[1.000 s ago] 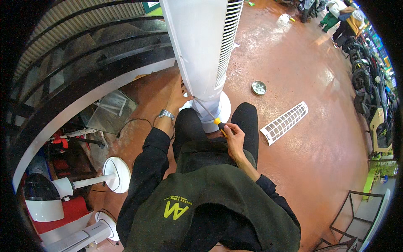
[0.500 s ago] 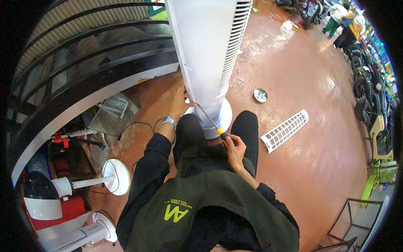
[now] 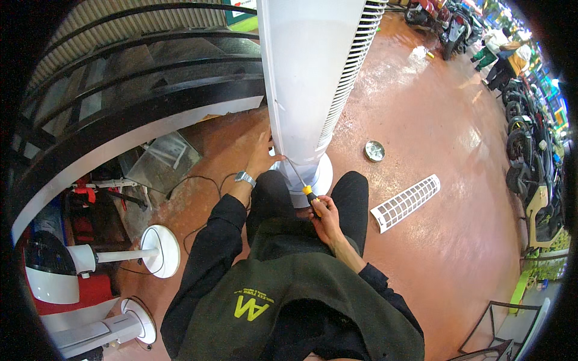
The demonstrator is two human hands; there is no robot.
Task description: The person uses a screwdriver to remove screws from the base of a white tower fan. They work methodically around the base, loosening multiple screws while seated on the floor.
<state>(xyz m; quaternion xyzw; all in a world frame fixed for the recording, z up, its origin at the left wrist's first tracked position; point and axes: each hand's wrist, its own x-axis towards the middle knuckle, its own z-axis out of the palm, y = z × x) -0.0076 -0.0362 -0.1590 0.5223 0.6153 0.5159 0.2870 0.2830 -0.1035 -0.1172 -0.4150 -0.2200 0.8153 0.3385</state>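
A tall white tower fan (image 3: 307, 78) stands upright between my knees, a slatted grille (image 3: 352, 75) along its right side. My left hand (image 3: 261, 155) grips its lower left edge, some fingers hidden behind the casing and one fingertip close to the screwdriver's tip. In my right hand (image 3: 326, 219), fingers closed around the handle, is a screwdriver (image 3: 309, 194) with a yellow and black grip. Its thin shaft slants up and left to the casing's lower front. Whether the tip sits in a screw, I cannot make out.
On the reddish floor to the right lie a white lattice panel (image 3: 406, 203) and a round metal dish (image 3: 374, 151) with small bits inside. White fans (image 3: 161, 251) and a dark curved railing (image 3: 150, 108) are on the left. Motorcycles (image 3: 524, 144) and people (image 3: 503, 57) are far right.
The view has shifted, so the fan appears farther right. My right hand and the screwdriver handle have moved left relative to the fan. My left hand stays at the fan's edge.
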